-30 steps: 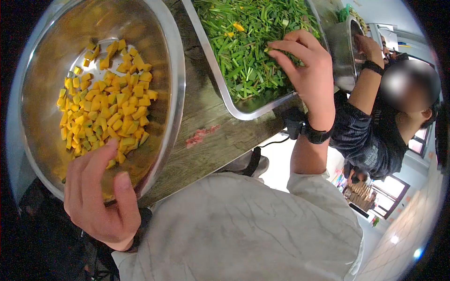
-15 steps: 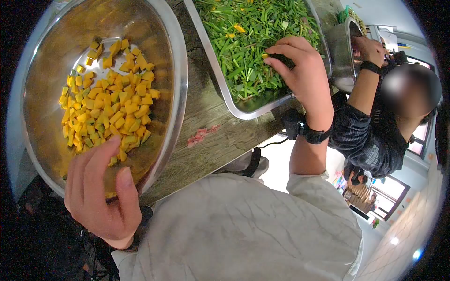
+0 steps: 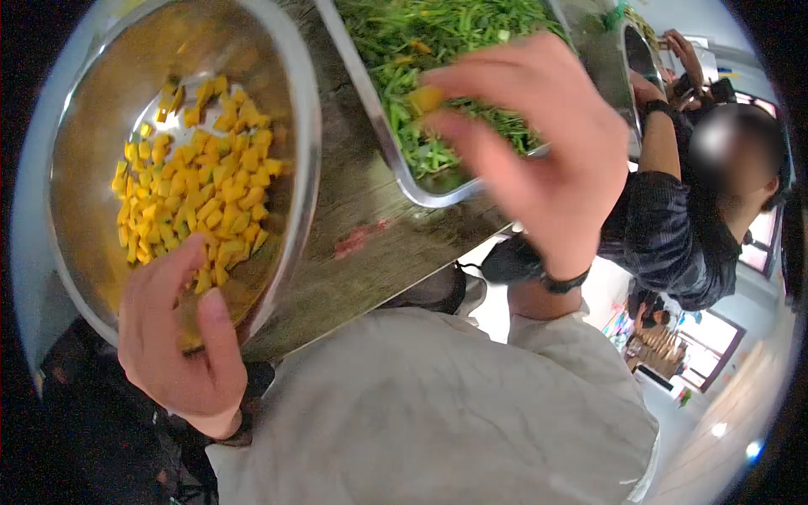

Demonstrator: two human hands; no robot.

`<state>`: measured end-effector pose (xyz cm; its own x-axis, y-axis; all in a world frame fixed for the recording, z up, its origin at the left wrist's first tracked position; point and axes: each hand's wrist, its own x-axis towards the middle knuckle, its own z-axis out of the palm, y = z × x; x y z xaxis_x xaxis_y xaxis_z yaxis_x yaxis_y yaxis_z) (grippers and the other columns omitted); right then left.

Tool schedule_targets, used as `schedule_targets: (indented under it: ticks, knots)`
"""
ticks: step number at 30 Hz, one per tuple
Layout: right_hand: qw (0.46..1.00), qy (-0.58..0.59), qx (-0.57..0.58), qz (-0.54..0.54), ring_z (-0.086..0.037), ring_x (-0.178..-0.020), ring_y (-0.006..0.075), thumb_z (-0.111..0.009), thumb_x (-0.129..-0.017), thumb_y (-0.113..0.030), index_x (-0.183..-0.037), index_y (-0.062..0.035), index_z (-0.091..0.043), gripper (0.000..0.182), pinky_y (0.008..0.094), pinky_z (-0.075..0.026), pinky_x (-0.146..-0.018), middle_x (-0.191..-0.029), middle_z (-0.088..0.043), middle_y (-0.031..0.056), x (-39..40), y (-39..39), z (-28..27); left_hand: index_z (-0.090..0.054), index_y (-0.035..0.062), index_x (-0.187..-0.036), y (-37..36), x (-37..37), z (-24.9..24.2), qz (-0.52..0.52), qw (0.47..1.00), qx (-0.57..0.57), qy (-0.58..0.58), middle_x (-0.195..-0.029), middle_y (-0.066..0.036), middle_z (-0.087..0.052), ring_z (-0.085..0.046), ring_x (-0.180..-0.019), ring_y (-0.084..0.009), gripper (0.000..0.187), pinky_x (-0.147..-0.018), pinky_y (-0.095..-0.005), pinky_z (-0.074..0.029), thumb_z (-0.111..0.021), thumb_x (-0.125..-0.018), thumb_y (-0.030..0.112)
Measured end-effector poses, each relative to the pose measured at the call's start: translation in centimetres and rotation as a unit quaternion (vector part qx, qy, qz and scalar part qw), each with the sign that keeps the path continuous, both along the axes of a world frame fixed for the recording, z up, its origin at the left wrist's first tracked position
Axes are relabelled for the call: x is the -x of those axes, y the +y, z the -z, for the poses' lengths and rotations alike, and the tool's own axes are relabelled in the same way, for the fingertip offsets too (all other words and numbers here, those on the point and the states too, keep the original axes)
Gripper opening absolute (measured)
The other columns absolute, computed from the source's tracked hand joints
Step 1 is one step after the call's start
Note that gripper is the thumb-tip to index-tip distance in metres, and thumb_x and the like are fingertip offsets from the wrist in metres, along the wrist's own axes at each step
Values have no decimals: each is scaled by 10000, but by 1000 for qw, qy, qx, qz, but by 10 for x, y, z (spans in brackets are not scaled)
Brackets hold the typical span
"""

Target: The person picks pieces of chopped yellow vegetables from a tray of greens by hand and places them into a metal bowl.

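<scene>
A steel bowl (image 3: 310, 126) at the left holds many yellow pumpkin cubes (image 3: 189, 185), some with green skin. My left hand (image 3: 177, 345) is over the bowl's near side, thumb apart from the slightly bent fingers, its index fingertip close to the cubes. Nothing shows in its grasp. Blurred by motion, my right hand (image 3: 547, 143) is raised over the near right part of a metal tray (image 3: 425, 198) of chopped green vegetables (image 3: 454, 25). Between its thumb and fingertips it pinches a yellow pumpkin cube (image 3: 425, 99). A few orange-yellow bits lie among the greens.
Both containers stand on a wooden table (image 3: 353, 269), with reddish scraps (image 3: 360, 238) between them and the table edge. At the right, a co-worker (image 3: 673, 227) in a dark top has a hand at another metal pot (image 3: 635, 63). Another person sits farther back.
My right hand has risen from the greens towards the camera, a pumpkin cube now plain in its pinch. My left hand stays at the bowl. The view has shifted slightly.
</scene>
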<state>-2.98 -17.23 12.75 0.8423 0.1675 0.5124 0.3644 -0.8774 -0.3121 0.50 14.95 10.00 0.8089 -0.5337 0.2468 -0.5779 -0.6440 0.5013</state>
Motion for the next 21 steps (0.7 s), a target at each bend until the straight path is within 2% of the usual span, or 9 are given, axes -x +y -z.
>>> schedule_targets:
  ticks: [4,7,9,10,11,13,16,19,21]
  knots:
    - [988,-56,-108,-93,-685,-998,316,-851,-770,-198,-1095,-133,-760,344,431,-540,-846,-1070,-724,57,-17,30,19,-676,-38,-1289,-9,8,7,-77,995,69,-13,-1117,-192,-721,-672,-952,-314,381,-807,-371,-507,-643,-928,80]
    - [998,-38,-32,49,-705,-983,323,-904,-763,-135,-1144,-68,-787,405,399,-568,-841,-1124,-740,137,0,7,7,-661,-41,-1310,-5,8,6,-75,994,71,-18,-1161,-200,-700,-660,-993,-306,403,-810,-367,-497,-641,-924,69]
    - [974,40,55,217,-695,-1006,366,-893,-823,-234,-1180,-63,-760,418,429,-566,-861,-1123,-702,152,21,-12,15,-660,-42,-1310,-3,5,8,-60,996,61,-32,-1160,-201,-693,-659,-1001,-307,402,-810,-369,-496,-638,-923,64]
    - [952,96,91,277,-690,-1041,377,-899,-808,-319,-1273,-98,-731,542,443,-565,-870,-1149,-679,144,32,-21,24,-662,-42,-1307,-5,4,8,-52,996,58,-40,-1148,-200,-693,-660,-995,-308,397,-807,-369,-495,-635,-923,60]
    - [933,148,130,302,-676,-1055,363,-886,-774,-405,-1293,-121,-717,615,440,-579,-867,-1158,-670,138,39,-30,35,-665,-41,-1303,-5,3,8,-40,997,54,-48,-1136,-199,-692,-661,-988,-308,393,-804,-368,-494,-632,-924,56]
    - [932,186,152,273,-674,-1088,361,-882,-765,-425,-1315,-139,-706,644,452,-580,-853,-1167,-669,133,46,-41,47,-671,-38,-1292,-9,4,5,-46,998,38,-33,-1121,-193,-699,-666,-975,-306,378,-805,-371,-497,-625,-927,46]
    - [940,199,137,241,-676,-1061,390,-907,-745,-353,-1316,-126,-708,646,472,-559,-871,-1178,-677,132,36,-41,51,-680,-31,-1278,-13,6,4,-44,999,23,-18,-1086,-180,-708,-675,-951,-299,355,-803,-368,-500,-617,-936,34]
    - [956,227,81,168,-681,-995,411,-902,-750,-242,-1255,-105,-733,550,477,-556,-851,-1081,-695,135,22,-56,55,-687,-24,-1270,-12,6,4,-40,999,12,-18,-1047,-168,-713,-680,-924,-284,339,-791,-359,-499,-611,-943,26]
    - [974,187,14,125,-718,-978,356,-859,-797,-134,-1208,-60,-753,431,406,-565,-878,-1041,-733,145,13,-73,56,-690,-21,-1266,-12,5,4,-42,999,17,-20,-1029,-164,-714,-682,-909,-277,332,-781,-352,-497,-609,-947,24]
